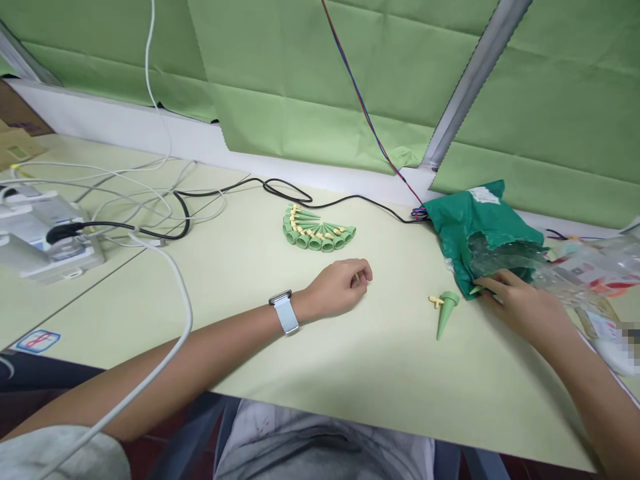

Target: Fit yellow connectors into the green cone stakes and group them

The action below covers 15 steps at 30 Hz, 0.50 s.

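My left hand rests on the pale table with its fingers curled, and nothing shows in it. At the torn green bag on the right, my right hand pinches a small green piece, mostly hidden by the fingers. Between my hands lie a green cone spike and, touching or close beside its wide end, a small yellow valve. Beyond my left hand, several green cones with yellow valves form a curved fan, tips inward.
White power adapters and tangled cables lie on the left. A black cable runs along the back of the table. Clear plastic packaging lies at the right. A white cable hangs across my left forearm.
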Each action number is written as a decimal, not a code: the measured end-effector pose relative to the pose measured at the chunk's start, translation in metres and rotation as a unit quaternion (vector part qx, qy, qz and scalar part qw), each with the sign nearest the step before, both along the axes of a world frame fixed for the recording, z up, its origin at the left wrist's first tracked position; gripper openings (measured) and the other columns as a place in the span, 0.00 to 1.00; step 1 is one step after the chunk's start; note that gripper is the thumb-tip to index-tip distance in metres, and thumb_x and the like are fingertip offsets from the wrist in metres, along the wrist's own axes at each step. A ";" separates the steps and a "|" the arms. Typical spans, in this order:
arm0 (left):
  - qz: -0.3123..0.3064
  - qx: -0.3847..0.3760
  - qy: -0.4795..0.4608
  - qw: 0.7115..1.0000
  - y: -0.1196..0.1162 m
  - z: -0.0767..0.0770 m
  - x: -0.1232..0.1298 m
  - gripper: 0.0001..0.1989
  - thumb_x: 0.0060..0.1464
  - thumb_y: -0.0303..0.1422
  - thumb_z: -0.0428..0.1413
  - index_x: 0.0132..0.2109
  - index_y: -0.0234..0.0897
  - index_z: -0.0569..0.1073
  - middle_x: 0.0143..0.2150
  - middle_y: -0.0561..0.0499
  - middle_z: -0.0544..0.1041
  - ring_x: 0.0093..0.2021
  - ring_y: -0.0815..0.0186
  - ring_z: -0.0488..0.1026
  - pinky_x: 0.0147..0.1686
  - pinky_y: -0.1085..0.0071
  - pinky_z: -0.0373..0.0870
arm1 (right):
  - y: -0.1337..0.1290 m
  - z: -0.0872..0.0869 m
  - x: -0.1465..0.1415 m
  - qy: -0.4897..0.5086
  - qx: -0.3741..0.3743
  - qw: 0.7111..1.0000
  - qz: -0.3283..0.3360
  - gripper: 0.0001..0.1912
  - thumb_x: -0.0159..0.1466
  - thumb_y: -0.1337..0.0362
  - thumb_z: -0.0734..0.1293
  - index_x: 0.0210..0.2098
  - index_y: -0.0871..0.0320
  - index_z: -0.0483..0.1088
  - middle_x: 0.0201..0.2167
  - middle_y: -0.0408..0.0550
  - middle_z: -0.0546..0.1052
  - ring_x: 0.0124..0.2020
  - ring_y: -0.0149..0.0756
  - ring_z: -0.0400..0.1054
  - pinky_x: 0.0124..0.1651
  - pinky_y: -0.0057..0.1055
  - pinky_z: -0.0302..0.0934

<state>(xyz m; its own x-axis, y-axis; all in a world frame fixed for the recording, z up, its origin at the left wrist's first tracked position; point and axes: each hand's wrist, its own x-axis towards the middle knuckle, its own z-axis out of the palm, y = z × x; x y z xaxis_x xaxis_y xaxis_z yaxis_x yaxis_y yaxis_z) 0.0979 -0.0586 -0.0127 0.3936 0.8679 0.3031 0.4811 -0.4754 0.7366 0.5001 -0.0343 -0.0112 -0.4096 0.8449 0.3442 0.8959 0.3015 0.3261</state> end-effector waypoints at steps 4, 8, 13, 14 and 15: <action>0.000 0.003 -0.003 1.000 0.001 -0.002 0.001 0.09 0.53 0.24 0.50 0.38 0.39 0.72 0.34 0.53 0.75 0.30 0.67 0.68 0.29 0.70 0.61 | -0.029 0.003 -0.017 -0.003 0.073 0.994 0.081 0.16 0.71 0.58 0.62 0.51 0.53 0.78 0.36 0.53 0.78 0.25 0.35 0.67 0.22 0.34 0.49; -0.003 0.002 0.000 1.000 0.001 -0.002 0.001 0.09 0.55 0.25 0.49 0.38 0.39 0.72 0.33 0.53 0.75 0.30 0.67 0.68 0.29 0.70 0.61 | -0.058 -0.005 -0.046 0.042 0.025 0.988 0.147 0.18 0.72 0.60 0.61 0.57 0.54 0.75 0.37 0.51 0.76 0.24 0.31 0.67 0.24 0.31 0.55; 0.000 -0.020 -0.005 1.000 0.000 -0.001 0.000 0.11 0.57 0.26 0.49 0.45 0.40 0.71 0.32 0.54 0.75 0.30 0.66 0.69 0.28 0.70 0.61 | -0.068 -0.012 -0.073 0.145 -0.052 0.972 0.180 0.18 0.72 0.65 0.59 0.57 0.52 0.75 0.46 0.54 0.73 0.37 0.36 0.73 0.32 0.30 0.64; -0.001 -0.024 -0.007 1.000 0.000 -0.001 0.000 0.11 0.57 0.26 0.49 0.46 0.40 0.71 0.32 0.54 0.75 0.30 0.66 0.70 0.28 0.70 0.61 | -0.067 -0.012 -0.074 0.163 -0.070 0.966 0.187 0.19 0.72 0.66 0.59 0.57 0.52 0.75 0.47 0.54 0.72 0.40 0.38 0.74 0.35 0.31 0.66; -0.004 -0.027 -0.009 1.000 0.000 0.000 0.000 0.12 0.56 0.26 0.49 0.46 0.40 0.71 0.33 0.54 0.76 0.31 0.66 0.70 0.28 0.70 0.61 | -0.067 -0.011 -0.075 0.181 -0.089 0.961 0.188 0.19 0.72 0.67 0.58 0.57 0.52 0.74 0.48 0.55 0.72 0.43 0.39 0.74 0.38 0.32 0.67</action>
<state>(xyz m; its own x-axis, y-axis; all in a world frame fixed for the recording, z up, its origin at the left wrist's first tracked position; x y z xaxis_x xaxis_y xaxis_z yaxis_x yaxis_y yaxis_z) 0.0977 -0.0582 -0.0132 0.3950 0.8804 0.2624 0.4649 -0.4379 0.7695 0.4252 -0.1014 -0.0218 -0.5780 0.7194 0.3853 0.7579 0.6482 -0.0733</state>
